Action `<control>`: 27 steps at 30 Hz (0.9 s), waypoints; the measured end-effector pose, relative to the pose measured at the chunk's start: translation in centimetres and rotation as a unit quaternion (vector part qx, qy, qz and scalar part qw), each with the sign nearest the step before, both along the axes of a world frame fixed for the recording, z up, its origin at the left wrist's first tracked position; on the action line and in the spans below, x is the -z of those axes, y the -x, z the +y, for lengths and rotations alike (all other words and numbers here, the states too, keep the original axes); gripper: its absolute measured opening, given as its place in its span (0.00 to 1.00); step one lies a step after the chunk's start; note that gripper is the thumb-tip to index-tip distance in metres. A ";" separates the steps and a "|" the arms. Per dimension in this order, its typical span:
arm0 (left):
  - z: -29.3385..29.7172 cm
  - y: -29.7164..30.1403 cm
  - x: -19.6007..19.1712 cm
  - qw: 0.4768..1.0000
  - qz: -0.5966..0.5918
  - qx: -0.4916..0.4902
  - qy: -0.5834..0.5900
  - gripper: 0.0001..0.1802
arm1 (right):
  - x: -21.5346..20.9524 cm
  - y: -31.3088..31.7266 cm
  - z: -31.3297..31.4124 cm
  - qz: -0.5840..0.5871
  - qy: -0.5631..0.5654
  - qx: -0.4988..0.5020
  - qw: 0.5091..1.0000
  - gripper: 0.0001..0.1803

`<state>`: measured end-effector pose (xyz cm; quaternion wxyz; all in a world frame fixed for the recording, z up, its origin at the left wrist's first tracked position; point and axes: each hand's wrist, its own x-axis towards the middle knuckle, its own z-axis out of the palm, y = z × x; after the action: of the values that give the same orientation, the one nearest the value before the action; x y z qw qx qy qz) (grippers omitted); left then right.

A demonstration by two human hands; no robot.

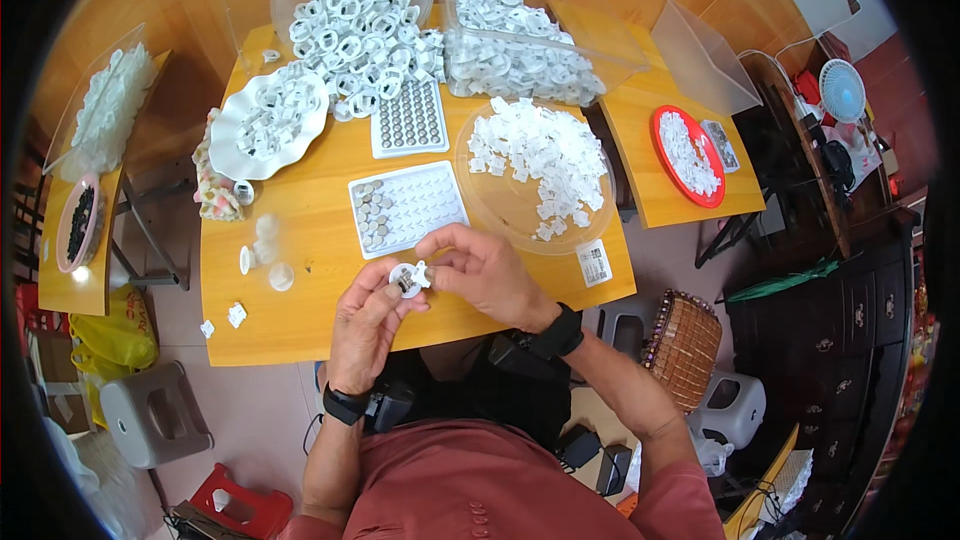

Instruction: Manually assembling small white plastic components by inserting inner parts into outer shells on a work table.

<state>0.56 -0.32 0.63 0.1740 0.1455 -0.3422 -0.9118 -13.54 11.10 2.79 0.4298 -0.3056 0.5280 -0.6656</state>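
Two bare hands meet over the near part of the yellow wooden table (300, 332), working on one round white plastic housing (405, 282) with a dark centre and a lobed tab. Left hand (368, 312) cradles the rim, thumb on top, fingers curled beneath; closed down to the part's thickness. Right hand (490, 278) appears to pinch the tab end, thumb and fingertips drawn nearly together; exact contact partly hidden, pressure impossible to tell. Housing looks very light, stiff, smooth enough to slip; the narrow tab is probably the weak spot. Best hold, I judge: rim between left thumb and fingers, tab steadied lightly near its root. Just ahead lies a white pocketed tray (430, 208), silver coin cells (374, 218) grouped along its left side; its near edge sits close to the fingers, so lifting over it seems wiser than sliding. Right of it, a clear round tray (500, 222) carries loose white plastic pieces (545, 155). Front table edge runs beneath the wrists: a dropped part could roll off. Openest wood lies left, beyond several small translucent discs (281, 277).
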 end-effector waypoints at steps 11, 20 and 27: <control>-0.3 -0.4 0.3 0.999 0.022 0.021 -0.010 0.18 | -1.3 -0.9 -0.2 0.076 0.019 0.071 0.994 0.07; -0.3 -0.8 0.6 0.997 0.039 0.059 0.001 0.21 | -3.5 -1.3 0.1 0.279 0.010 0.053 0.959 0.07; -0.3 -0.9 0.4 0.997 0.045 0.061 0.014 0.20 | -3.7 -1.4 0.1 0.381 0.052 0.056 0.921 0.09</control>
<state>1.45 -0.63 0.18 0.1350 0.0805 -0.3555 -0.9214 -12.16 11.22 6.46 0.1417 -0.5285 0.6326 -0.5481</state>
